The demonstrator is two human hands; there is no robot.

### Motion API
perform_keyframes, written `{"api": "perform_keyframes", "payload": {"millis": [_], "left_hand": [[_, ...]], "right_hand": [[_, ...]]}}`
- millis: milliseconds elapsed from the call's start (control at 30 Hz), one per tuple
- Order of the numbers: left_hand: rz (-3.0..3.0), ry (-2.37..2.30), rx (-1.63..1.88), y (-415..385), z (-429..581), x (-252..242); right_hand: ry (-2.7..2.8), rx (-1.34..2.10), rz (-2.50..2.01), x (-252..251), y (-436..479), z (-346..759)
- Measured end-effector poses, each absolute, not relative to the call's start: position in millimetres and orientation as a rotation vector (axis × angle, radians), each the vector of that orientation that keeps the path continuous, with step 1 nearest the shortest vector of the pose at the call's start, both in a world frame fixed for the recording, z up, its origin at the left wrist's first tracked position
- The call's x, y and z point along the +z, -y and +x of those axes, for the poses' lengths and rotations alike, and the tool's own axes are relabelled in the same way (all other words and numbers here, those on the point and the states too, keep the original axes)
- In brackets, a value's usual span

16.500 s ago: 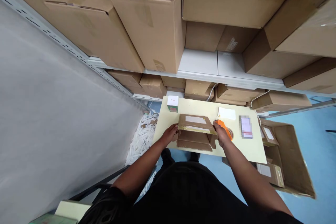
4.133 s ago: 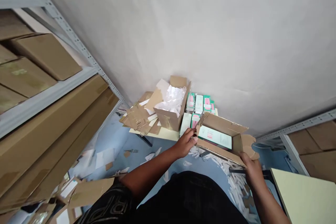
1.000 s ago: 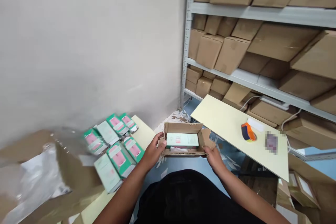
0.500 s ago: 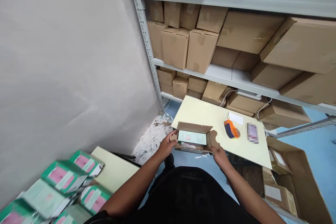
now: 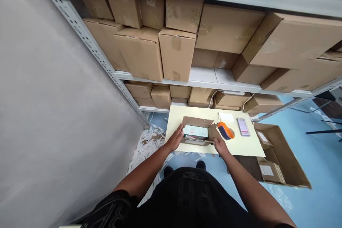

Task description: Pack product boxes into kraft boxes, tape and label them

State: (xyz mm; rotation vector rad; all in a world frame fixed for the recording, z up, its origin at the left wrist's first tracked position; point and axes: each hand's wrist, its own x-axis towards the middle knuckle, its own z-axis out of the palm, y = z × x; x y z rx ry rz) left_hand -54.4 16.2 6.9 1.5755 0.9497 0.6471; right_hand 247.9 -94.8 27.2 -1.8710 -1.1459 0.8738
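Left hand (image 5: 175,139) and right hand (image 5: 219,146) are clasped on opposite ends of an open carton (image 5: 199,122) over the tabletop (image 5: 245,145), a white-topped box (image 5: 196,131) lying inside between them. Should either grip slip, the carton could be tipped and the box spilled. Print on box and white label (image 5: 195,142) cannot be read.

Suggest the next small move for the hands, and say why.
Probably settle the open carton on the table: the left hand and right hand both hold its ends, the small box already lies inside, and using the tape dispenser nearby would need a free hand.
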Motion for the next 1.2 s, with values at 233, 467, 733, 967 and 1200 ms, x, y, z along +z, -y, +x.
{"api": "perform_keyframes", "payload": {"millis": [233, 467, 733, 967, 1200], "left_hand": [[1.466, -1.002, 0.655, -40, -35, -28], [1.398, -1.271, 0.674, -41, -29, -12], [1.352, -1.172, 0.696, -60, -29, 35], [1.572, -1.261, 0.778, -34, -24, 30], [1.723, -1.398, 0.618, -72, -7, 19]], "right_hand": [[1.349, 1.074, -1.619, 8, 98, 271], [1.599, 0.798, -1.741, 2, 88, 276], [1.488, 0.728, -1.908, -7, 66, 265], [1.442, 0.715, -1.957, -12, 65, 260], [1.512, 0.684, -1.898, -11, 61, 264]]}}
